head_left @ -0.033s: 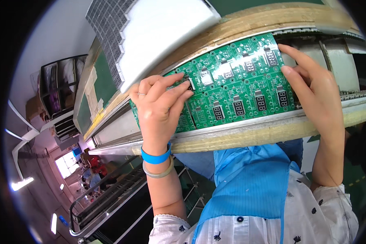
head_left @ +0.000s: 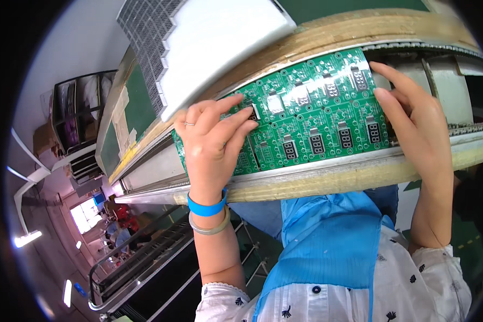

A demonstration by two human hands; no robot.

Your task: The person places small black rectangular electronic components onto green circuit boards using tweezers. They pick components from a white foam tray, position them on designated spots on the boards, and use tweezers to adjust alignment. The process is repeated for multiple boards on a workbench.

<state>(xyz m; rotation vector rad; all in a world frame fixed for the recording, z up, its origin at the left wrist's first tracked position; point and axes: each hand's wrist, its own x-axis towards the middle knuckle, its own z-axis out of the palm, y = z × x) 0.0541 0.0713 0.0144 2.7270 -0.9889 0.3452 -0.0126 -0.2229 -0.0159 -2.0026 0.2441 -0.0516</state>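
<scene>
My left hand [head_left: 212, 137] is closed over the left part of a green circuit board panel [head_left: 327, 110]. Its thumb and fingertips pinch a small digit display module [head_left: 254, 112], partly hidden by the fingers, just above the panel. Several seated display modules [head_left: 317, 142] line the near row, and more stand in the far row, some washed out by glare. At the panel's right edge, my right hand [head_left: 416, 110] has its thumb and forefinger apart, their tips by the edge. Its other fingers curl underneath, partly hidden.
The panel lies between two conveyor rails, the near rail [head_left: 327, 176] edged with yellowed tape. Beyond the far rail rests a white foam tray [head_left: 225, 48], beside a stack with a gridded side [head_left: 147, 48]. Dark racks [head_left: 145, 273] stand at lower left, with people farther off.
The whole scene sits very slightly lower in the picture. Both hands keep the same places on the panel.
</scene>
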